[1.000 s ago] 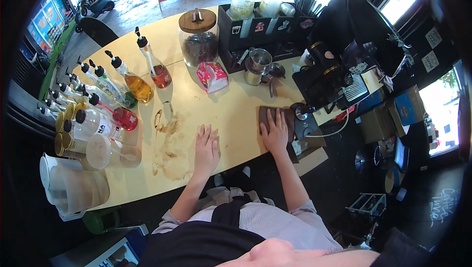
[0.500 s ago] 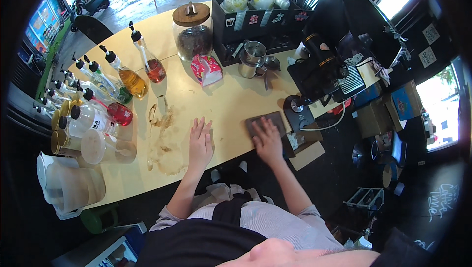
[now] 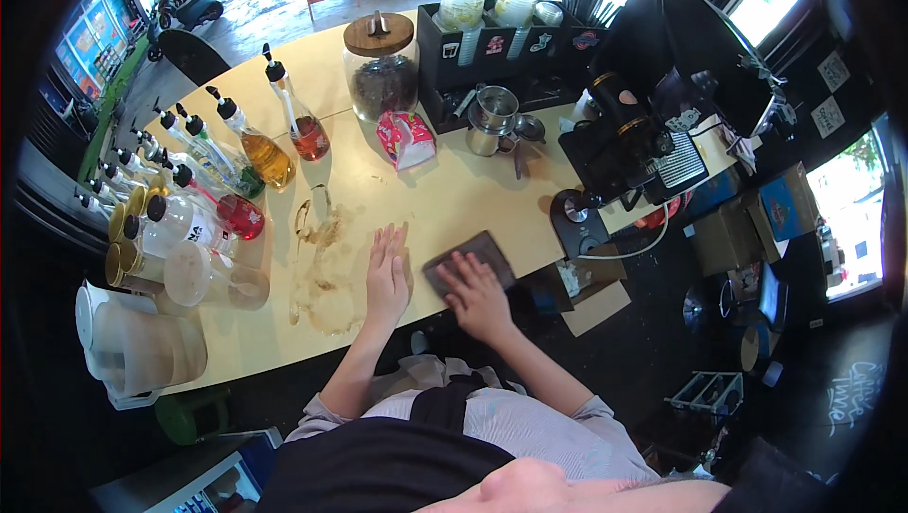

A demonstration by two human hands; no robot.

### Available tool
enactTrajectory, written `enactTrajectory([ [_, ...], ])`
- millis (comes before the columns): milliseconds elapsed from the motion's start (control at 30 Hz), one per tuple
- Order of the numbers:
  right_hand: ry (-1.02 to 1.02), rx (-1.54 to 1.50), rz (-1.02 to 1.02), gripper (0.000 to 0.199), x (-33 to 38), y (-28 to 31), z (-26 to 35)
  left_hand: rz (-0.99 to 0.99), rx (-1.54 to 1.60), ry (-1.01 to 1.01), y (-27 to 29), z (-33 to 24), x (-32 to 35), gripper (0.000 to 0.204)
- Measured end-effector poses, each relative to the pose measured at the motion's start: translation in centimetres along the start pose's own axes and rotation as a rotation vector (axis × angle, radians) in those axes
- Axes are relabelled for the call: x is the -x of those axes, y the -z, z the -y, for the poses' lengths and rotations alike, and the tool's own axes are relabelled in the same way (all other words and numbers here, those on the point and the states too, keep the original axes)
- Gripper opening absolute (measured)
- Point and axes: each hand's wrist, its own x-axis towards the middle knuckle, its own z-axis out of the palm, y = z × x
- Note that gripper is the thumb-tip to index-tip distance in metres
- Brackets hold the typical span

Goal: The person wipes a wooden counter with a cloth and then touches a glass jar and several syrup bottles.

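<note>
just below the middle of the frame we find the brown cloth [image 3: 485, 250], spread on the table [image 3: 454, 201] near its lower edge. the right hand [image 3: 480, 303] lies over it, palm down; its fingers are outstretched and slightly spread, pressing on top rather than clenched. we cannot tell whether the thumb touches the cloth's border. left of it, apart from the cloth, we see the left hand [image 3: 386, 284] palm down against the table, fingers released and straight, pointing toward the top of the frame. just beside this hand, on its left, we note a brown stain [image 3: 329, 232].

at upper centre we observe a lidded jar [image 3: 383, 83], with a pink packet [image 3: 407, 141] before it and a metal cup [image 3: 487, 142] to the right. behind the cup stands a black rack [image 3: 563, 45]. pump bottles [image 3: 270, 165] line the left, above a tub [image 3: 151, 347] at lower left; a coffee machine [image 3: 629, 121] occupies the upper right.
</note>
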Motion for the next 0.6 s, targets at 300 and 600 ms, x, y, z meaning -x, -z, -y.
enactTrajectory([
  [300,-0.255,0.171,-0.230,0.050,-13.6,-2.1,-1.4,-0.031,0.045,0.016,0.0,-0.5,-0.5,0.048],
  [600,0.050,-0.034,0.011,0.055,-2.3,-0.8,1.2,-0.073,0.119,0.057,0.5,0.1,0.0,0.048],
])
